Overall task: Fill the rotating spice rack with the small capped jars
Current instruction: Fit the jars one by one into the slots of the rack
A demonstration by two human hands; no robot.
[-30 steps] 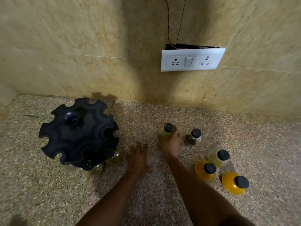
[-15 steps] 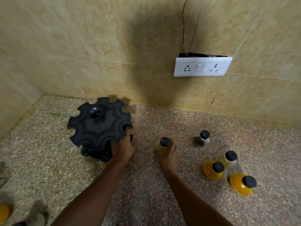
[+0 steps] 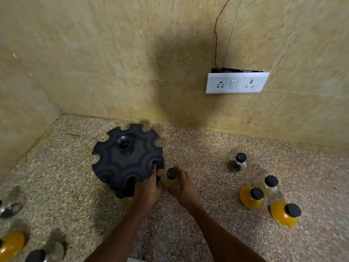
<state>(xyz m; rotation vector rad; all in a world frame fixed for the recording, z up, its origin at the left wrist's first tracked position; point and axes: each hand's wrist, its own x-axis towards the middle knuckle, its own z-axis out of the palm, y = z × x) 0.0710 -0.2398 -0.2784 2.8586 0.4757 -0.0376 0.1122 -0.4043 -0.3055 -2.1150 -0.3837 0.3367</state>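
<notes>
The right hand (image 3: 184, 188) has slid its pale capped jar (image 3: 172, 179) across the speckled tabletop (image 3: 198, 148), from among the loose jars to just beside the black spice rack (image 3: 126, 159). Its fingers are wrapped round the glass. The left hand (image 3: 147, 188), flat on the stone a second ago, now grips the rack's rim, fingertips hooked into a notch. This looks like steadying or turning the rack to present an empty slot; four jars (image 3: 252, 197) wait well apart on the right.
</notes>
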